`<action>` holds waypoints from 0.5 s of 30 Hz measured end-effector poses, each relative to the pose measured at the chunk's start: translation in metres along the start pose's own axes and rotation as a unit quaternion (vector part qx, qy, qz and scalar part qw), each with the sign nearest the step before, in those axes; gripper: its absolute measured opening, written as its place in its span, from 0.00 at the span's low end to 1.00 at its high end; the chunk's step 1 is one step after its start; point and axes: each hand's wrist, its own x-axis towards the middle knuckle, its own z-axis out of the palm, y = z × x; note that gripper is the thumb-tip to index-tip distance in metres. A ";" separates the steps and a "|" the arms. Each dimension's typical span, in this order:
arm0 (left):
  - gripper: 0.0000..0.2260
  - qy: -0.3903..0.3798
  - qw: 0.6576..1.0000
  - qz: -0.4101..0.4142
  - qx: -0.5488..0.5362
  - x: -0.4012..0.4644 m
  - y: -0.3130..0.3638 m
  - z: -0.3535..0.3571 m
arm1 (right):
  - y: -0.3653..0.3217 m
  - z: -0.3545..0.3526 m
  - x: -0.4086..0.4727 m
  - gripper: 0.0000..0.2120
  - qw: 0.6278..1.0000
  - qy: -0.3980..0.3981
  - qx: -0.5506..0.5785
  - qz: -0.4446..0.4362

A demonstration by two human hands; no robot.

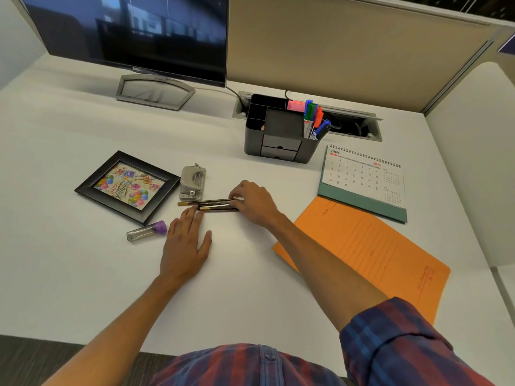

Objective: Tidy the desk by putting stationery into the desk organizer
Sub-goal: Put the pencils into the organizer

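worktop (83,274): white, carries everything
organizer (278,135): far beyond right hand, markers already in
right hand (255,201): fingers curled, pinching the pens' ends
left hand (185,240): flat, fingertips steadying pen tips
pens (209,203): two, between hands; light, stiff, roll easily, pinch mid-barrel
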 end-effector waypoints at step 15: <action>0.27 0.001 1.000 0.001 -0.004 -0.001 0.001 -0.001 | 0.001 0.001 -0.004 0.08 1.000 -0.006 0.015 0.000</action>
